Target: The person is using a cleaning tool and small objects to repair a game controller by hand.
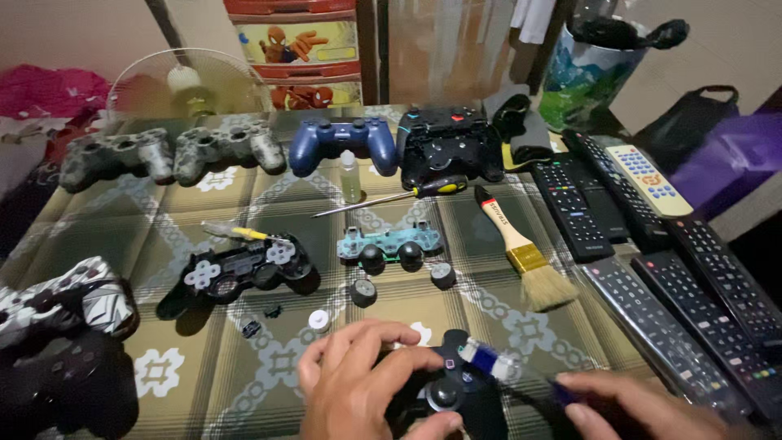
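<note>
Black gamepad shell [444,391] gripped by left hand [358,379], right hand [635,407] pinching blue-tipped tool [562,393]

Both the left hand [358,379] and the right hand [635,407] are bare, with no rings, gloves or sleeves showing.

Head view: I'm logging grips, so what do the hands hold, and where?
The left hand grips a black game controller by its body; the right hand pinches a dark tool near its end.

Dim indoor light, soft shadows, foreground blurred, edges stretched
</note>
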